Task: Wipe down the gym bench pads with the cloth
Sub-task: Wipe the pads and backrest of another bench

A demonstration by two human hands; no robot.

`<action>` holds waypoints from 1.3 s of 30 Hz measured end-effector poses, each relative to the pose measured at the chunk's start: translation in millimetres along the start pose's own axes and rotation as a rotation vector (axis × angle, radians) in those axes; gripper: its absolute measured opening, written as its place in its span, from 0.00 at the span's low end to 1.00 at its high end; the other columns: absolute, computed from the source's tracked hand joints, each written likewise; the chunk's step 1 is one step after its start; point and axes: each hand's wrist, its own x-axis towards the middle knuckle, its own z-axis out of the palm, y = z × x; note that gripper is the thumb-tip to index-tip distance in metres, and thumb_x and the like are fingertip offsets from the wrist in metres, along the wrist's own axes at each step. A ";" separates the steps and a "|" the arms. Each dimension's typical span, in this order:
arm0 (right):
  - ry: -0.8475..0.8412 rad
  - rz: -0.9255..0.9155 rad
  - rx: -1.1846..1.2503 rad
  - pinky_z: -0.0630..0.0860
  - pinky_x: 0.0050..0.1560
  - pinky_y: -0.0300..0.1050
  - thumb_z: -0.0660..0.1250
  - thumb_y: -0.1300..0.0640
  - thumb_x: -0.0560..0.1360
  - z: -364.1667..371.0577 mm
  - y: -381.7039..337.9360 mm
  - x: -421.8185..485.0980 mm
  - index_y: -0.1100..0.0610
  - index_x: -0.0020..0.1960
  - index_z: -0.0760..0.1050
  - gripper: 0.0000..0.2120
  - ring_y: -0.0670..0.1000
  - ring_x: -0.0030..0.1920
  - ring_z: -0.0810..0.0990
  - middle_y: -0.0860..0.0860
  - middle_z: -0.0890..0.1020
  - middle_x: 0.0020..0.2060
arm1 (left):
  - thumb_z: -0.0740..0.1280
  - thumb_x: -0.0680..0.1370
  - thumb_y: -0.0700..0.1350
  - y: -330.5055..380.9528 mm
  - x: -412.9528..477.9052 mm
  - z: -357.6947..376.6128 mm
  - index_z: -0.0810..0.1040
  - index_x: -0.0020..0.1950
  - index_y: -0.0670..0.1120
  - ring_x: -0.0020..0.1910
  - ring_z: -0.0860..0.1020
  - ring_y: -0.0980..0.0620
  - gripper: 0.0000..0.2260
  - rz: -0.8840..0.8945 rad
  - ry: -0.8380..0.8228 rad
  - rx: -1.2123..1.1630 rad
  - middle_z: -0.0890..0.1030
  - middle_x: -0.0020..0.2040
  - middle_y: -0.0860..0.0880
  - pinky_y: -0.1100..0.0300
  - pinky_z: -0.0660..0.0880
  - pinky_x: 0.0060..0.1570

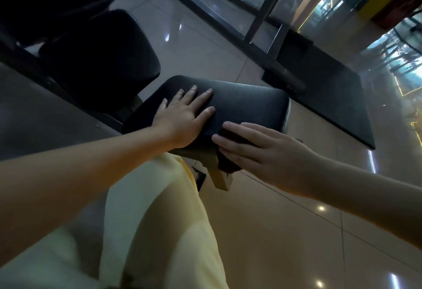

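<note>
A person's right hand point(258, 149) presses a dark cloth point(228, 166) against the near edge of a black bench pad point(246, 106), fingers straight and laid flat over the fabric, which hangs a little below the pad's rim. The left hand point(182, 119) rests palm-down on the same pad just beside it, fingers spread, gripping nothing. Both bare forearms reach in from below. Two more black pads point(100, 60) stand behind, above a glossy tiled floor point(274, 220).
</note>
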 end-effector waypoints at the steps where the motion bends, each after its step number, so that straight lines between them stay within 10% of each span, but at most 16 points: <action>1: 0.022 0.079 0.051 0.57 0.71 0.62 0.65 0.63 0.71 -1.6 1.4 -5.5 0.60 0.68 0.74 0.25 0.61 0.73 0.63 0.58 0.73 0.70 | 0.44 0.83 0.62 4.8 1.7 -1.4 0.43 0.79 0.63 0.80 0.44 0.46 0.25 -0.065 -0.027 0.022 0.45 0.81 0.51 0.40 0.44 0.75; 6: 0.310 0.798 0.772 0.65 0.74 0.49 0.57 0.57 0.80 -5.3 3.2 -19.7 0.54 0.72 0.68 0.20 0.47 0.74 0.64 0.51 0.69 0.73 | 0.44 0.81 0.66 37.3 -1.1 1.5 0.45 0.81 0.51 0.80 0.43 0.45 0.33 0.010 -0.004 0.002 0.46 0.81 0.45 0.42 0.42 0.76; 8: 0.500 1.139 0.921 0.71 0.62 0.31 0.61 0.61 0.81 -2.6 17.8 -26.8 0.53 0.68 0.72 0.16 0.37 0.63 0.73 0.51 0.75 0.67 | 0.43 0.77 0.70 41.1 -6.7 5.5 0.50 0.81 0.50 0.80 0.46 0.49 0.37 0.177 0.104 -0.064 0.50 0.81 0.48 0.48 0.42 0.77; 11: 0.711 1.405 1.101 0.74 0.53 0.34 0.63 0.64 0.80 0.1 39.7 -38.6 0.57 0.68 0.74 0.17 0.43 0.55 0.78 0.52 0.80 0.58 | 0.39 0.73 0.70 37.7 -7.7 7.4 0.53 0.80 0.53 0.80 0.48 0.51 0.39 0.230 0.167 -0.083 0.53 0.81 0.52 0.52 0.43 0.77; 17: 0.361 0.651 0.717 0.64 0.74 0.52 0.60 0.56 0.77 0.2 -9.6 -5.0 0.50 0.64 0.76 0.17 0.48 0.74 0.66 0.45 0.74 0.69 | 0.35 0.70 0.69 33.5 -2.0 8.6 0.47 0.80 0.56 0.79 0.43 0.53 0.40 0.232 0.093 -0.052 0.47 0.81 0.53 0.53 0.40 0.77; 21: 0.306 0.944 0.831 0.63 0.73 0.63 0.61 0.54 0.80 7.3 16.9 12.7 0.53 0.59 0.80 0.13 0.28 0.63 0.66 0.43 0.74 0.65 | 0.38 0.74 0.68 31.8 0.9 8.7 0.46 0.80 0.57 0.79 0.42 0.55 0.35 0.225 0.053 -0.076 0.46 0.81 0.54 0.55 0.39 0.76; 25: 0.489 1.355 1.025 0.69 0.70 0.57 0.61 0.57 0.82 11.2 21.1 21.5 0.56 0.66 0.75 0.13 0.46 0.69 0.71 0.46 0.71 0.72 | 0.41 0.76 0.64 35.4 -0.2 5.9 0.44 0.80 0.56 0.79 0.41 0.53 0.32 0.209 0.020 -0.054 0.45 0.81 0.53 0.55 0.37 0.74; 28: 0.663 1.311 0.850 0.70 0.70 0.59 0.58 0.56 0.82 12.7 -22.0 21.4 0.59 0.65 0.74 0.14 0.52 0.73 0.68 0.53 0.72 0.71 | 0.41 0.76 0.64 34.8 -0.5 1.9 0.43 0.80 0.57 0.79 0.40 0.52 0.32 0.224 -0.028 -0.064 0.43 0.81 0.52 0.54 0.36 0.74; 33: 0.651 0.770 0.490 0.58 0.77 0.56 0.56 0.57 0.85 28.4 -68.0 -5.9 0.58 0.70 0.66 0.15 0.56 0.79 0.55 0.56 0.64 0.73 | 0.41 0.76 0.64 27.3 2.8 -0.8 0.40 0.76 0.61 0.79 0.39 0.53 0.29 0.286 -0.073 -0.043 0.41 0.81 0.51 0.55 0.35 0.73; 39: 0.288 0.118 -0.290 0.50 0.78 0.49 0.63 0.58 0.81 60.1 -31.9 -12.0 0.55 0.70 0.73 0.17 0.51 0.73 0.66 0.50 0.70 0.72 | 0.36 0.72 0.69 23.4 1.8 2.5 0.43 0.77 0.61 0.79 0.40 0.55 0.34 0.328 -0.006 -0.073 0.44 0.81 0.51 0.56 0.36 0.74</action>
